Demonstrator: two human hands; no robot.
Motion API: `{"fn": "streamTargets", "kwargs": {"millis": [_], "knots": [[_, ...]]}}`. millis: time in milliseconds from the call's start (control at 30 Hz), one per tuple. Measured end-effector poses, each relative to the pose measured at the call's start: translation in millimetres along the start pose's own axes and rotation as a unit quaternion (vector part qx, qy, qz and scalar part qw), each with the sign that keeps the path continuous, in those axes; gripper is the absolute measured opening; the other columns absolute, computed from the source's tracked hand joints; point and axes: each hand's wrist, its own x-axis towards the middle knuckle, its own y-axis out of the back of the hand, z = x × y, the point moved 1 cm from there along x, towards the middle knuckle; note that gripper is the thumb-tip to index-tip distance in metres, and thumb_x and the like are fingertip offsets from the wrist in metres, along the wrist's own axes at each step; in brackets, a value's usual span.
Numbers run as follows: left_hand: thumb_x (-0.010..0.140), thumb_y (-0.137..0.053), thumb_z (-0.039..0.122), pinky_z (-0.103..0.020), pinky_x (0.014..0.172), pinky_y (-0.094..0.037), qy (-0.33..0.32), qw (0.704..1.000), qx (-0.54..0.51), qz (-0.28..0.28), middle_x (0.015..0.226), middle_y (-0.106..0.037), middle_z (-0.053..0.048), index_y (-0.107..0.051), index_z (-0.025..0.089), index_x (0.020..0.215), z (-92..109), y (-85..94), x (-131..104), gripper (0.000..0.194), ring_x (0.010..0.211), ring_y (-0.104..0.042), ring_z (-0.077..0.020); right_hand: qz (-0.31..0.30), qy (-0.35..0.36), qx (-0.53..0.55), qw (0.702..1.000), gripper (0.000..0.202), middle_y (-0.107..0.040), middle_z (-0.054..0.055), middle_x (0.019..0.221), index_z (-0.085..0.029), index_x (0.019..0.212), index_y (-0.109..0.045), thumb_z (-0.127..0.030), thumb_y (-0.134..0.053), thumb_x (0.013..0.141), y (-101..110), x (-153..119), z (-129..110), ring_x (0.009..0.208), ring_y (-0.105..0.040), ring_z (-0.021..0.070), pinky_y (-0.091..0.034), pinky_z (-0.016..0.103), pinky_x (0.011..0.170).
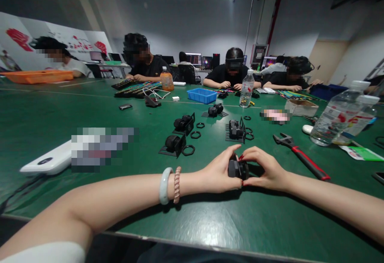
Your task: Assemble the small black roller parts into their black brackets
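Note:
A dark round part [237, 168] is held between both hands, low over the green table [192, 219]. My left hand [217, 171] wraps around its left side, thumb on top and fingers below. The fingertips of my right hand [264, 169] pinch its right rim from above and below. Beyond the hands stand several black assemblies with slotted plates, among them one at the left [173, 144] and one at the right [235, 130]. Loose black rings, such as this one [188, 150], lie beside them.
An adjustable wrench [303, 157] with a red and black handle lies to the right. Water bottles [336, 113] stand at the far right. A white device [57, 159] lies on the left. Across the table are a blue tray [202, 95] and several people working.

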Motion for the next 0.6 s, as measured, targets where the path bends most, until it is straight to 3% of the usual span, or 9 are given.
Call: {"fn": "streamTargets", "kwargs": {"millis": [400, 600], "knots": [[0.061, -0.062, 0.022, -0.035, 0.087, -0.041, -0.014, 1.000, -0.002, -0.015, 0.108, -0.045, -0.007, -0.017, 0.016, 0.131, 5, 1.3, -13, 0.083, 0.097, -0.048, -0.0211, -0.025, -0.005, -0.009, 1.000, 0.045, -0.053, 0.011, 0.100, -0.018, 0.105, -0.046, -0.038, -0.065, 0.069, -3, -3, -14, 0.094, -0.053, 0.0201, -0.048, 0.033, 0.079], [0.060, -0.062, 0.021, -0.038, 0.093, -0.037, -0.013, 1.000, 0.008, -0.012, 0.121, -0.039, -0.010, -0.019, 0.017, 0.131, 12, 2.3, -18, 0.083, 0.108, -0.043, -0.0248, -0.018, -0.032, 0.006, 0.999, 0.042, -0.052, 0.010, 0.099, -0.018, 0.104, -0.048, -0.037, -0.064, 0.070, -7, -3, -23, 0.093, -0.053, 0.0197, -0.048, 0.033, 0.078]]}}
